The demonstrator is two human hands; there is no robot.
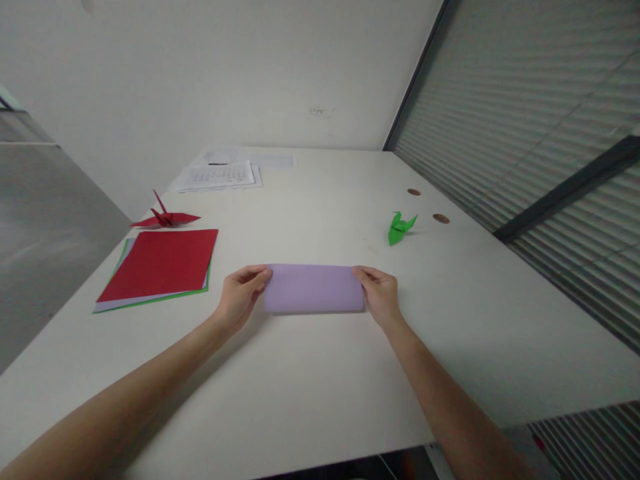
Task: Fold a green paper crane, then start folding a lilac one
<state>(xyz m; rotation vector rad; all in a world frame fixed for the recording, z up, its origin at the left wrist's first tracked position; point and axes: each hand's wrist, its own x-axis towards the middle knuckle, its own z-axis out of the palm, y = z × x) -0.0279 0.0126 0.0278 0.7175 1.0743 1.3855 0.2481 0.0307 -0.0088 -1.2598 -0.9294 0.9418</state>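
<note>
A purple sheet of origami paper (314,289), folded into a long rectangle, is stretched between my two hands over the white table. My left hand (243,293) pinches its upper left corner between thumb and fingers. At the upper right corner, my right hand (379,292) has the same kind of pinch. The paper's long edges run side to side. Whether its lower edge touches the table I cannot tell.
Left of my hands lies a stack of red, purple and green paper (163,265), with a red paper crane (167,218) behind it. A small green paper crane (400,229) stands at right. Written sheets (220,175) lie at the back by the wall. Blinds (525,120) border the table's right side.
</note>
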